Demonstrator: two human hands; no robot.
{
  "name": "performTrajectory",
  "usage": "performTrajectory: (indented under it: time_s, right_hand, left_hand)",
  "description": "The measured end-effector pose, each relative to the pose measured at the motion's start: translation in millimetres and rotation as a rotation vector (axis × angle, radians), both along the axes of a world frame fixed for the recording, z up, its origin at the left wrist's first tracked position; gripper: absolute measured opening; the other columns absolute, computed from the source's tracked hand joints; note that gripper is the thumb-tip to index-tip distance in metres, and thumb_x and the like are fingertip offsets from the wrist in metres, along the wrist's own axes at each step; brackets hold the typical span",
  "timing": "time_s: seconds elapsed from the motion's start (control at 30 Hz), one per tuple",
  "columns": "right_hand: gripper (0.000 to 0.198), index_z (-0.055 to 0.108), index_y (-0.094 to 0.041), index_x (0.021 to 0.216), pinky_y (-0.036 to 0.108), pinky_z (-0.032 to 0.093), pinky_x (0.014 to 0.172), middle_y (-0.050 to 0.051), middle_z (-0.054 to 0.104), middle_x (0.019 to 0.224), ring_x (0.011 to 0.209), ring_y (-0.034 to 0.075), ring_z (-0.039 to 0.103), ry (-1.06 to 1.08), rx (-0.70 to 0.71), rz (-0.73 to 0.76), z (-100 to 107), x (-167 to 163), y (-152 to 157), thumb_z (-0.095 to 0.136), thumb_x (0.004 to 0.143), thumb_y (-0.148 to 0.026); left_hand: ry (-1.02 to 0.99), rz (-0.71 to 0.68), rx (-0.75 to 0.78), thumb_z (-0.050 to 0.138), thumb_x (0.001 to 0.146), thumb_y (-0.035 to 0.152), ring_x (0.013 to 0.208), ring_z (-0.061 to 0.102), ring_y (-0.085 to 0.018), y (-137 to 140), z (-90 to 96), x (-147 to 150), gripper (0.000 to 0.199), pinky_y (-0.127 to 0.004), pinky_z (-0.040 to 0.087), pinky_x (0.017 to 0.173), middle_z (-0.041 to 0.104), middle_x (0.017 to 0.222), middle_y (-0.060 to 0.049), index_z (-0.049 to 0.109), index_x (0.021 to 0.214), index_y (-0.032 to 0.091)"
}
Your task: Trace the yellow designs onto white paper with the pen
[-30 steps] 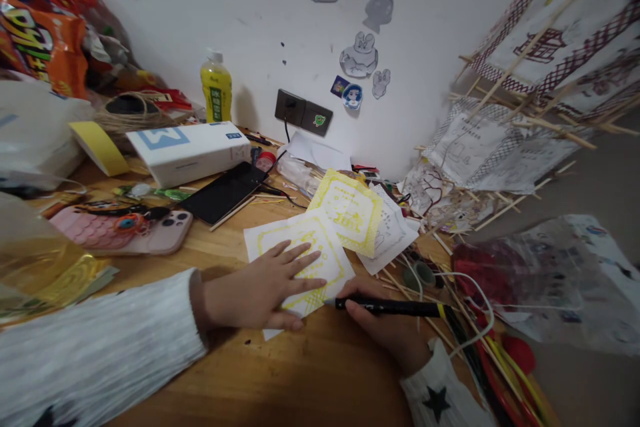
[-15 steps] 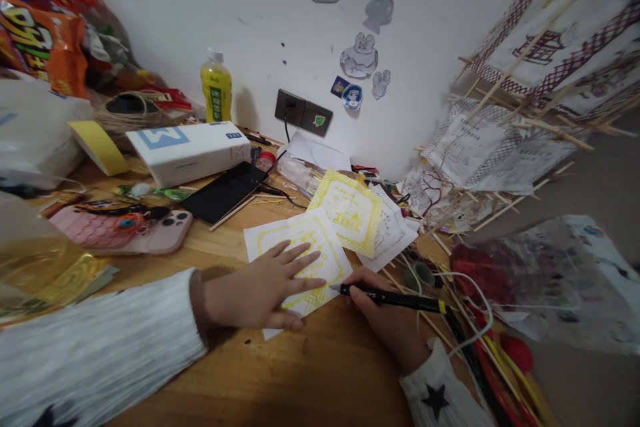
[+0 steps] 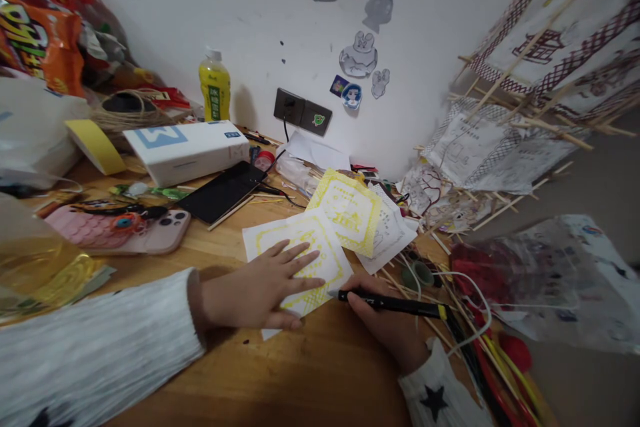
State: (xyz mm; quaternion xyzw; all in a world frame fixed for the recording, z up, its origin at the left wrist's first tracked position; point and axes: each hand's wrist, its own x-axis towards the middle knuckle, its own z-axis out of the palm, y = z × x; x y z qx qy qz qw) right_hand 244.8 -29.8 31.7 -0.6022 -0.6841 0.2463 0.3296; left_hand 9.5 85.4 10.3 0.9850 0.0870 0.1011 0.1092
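My left hand [image 3: 267,283] lies flat with spread fingers on a white sheet of paper [image 3: 327,233] that carries yellow line drawing and a yellow border. Between the fingers of my right hand [image 3: 383,320] is a black marker pen [image 3: 395,303] with a yellow band near its back end. Its pale tip sits at the lower right edge of that sheet, by the yellow cross-hatching. Behind lies a finished-looking yellow-bordered drawing [image 3: 345,210], partly over another paper with dark line drawing [image 3: 390,233]. Part of the first sheet is hidden under my left hand.
A dark phone [image 3: 225,192], a white box [image 3: 190,153] and a pink-cased phone [image 3: 160,232] lie to the left. A yellow drink bottle [image 3: 215,87] stands by the wall. Thin sticks, a white cord [image 3: 483,293] and a paper-and-stick frame [image 3: 545,47] crowd the right.
The marker's tip has shifted very slightly left and down along the sheet's edge. My left hand keeps its place on the paper; the whole view has moved a little.
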Motion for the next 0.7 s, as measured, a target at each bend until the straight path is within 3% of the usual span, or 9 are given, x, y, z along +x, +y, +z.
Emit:
performTrajectory:
  time_s: [0.2, 0.47, 0.7]
  right_hand:
    - [0.015, 0.062, -0.021, 0.075, 0.027, 0.044, 0.06, 0.0, 0.062, 0.067, 0.065, 0.016, 0.057, 0.138, -0.046, 0.134, -3.8, 2.0, -0.1, 0.052, 0.081, -0.03]
    - [0.013, 0.063, -0.021, 0.077, 0.026, 0.042, 0.062, -0.001, 0.06, 0.068, 0.066, 0.016, 0.056, 0.082, -0.03, -0.133, -5.8, 4.3, 2.1, 0.05, 0.08, -0.021]
    - [0.014, 0.063, -0.021, 0.076, 0.026, 0.045, 0.063, -0.001, 0.061, 0.067, 0.066, 0.016, 0.057, 0.038, -0.013, -0.134, -2.2, 1.3, 3.7, 0.049, 0.079, -0.022]
  left_hand:
    - [-0.008, -0.011, 0.002, 0.052, 0.089, 0.064, 0.138, 0.029, -0.046, 0.5, 1.5, 1.1, 0.064, -0.068, 0.022, 0.108, 0.027, 0.155, -0.019, 0.046, 0.142, 0.029]
    - [-0.035, -0.01, 0.019, 0.053, 0.088, 0.065, 0.14, 0.029, -0.042, 0.8, -1.3, 0.5, 0.065, -0.062, 0.019, 0.112, 0.03, 0.155, -0.016, 0.045, 0.143, 0.03]
    - [0.013, -0.002, 0.041, 0.05, 0.09, 0.064, 0.141, 0.027, -0.042, -0.4, 1.1, 0.6, 0.064, -0.063, 0.02, 0.11, 0.027, 0.156, -0.017, 0.043, 0.144, 0.03]
